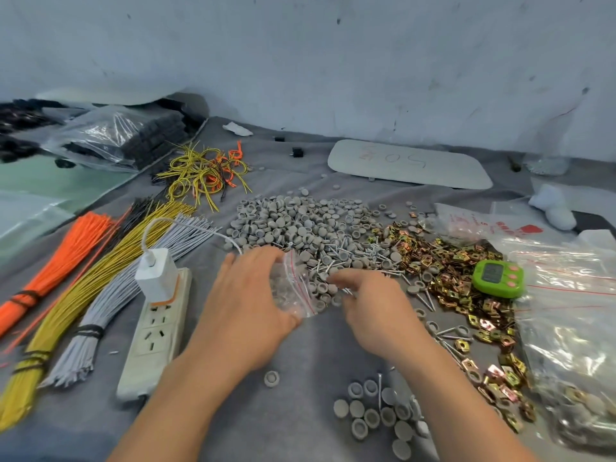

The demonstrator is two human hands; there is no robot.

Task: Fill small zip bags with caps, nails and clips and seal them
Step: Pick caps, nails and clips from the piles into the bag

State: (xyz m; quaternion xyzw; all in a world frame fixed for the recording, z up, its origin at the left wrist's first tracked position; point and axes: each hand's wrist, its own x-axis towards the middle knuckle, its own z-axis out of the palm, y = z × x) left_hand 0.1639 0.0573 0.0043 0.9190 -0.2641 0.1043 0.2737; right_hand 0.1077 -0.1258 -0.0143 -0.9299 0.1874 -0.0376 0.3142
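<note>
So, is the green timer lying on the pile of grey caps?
No, the green timer rests on the gold clips, to the right of the grey caps.

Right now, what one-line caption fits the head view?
Left hand holds a zip bag at the cap pile while the right hand reaches among the nails.

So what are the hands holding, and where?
The left hand grips the small zip bag by its bottom end, opposite the mouth. The right hand: too blurred.

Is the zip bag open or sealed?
Open, apparently: the left hand holds the zip bag with its red-striped mouth spread toward the caps.
</note>
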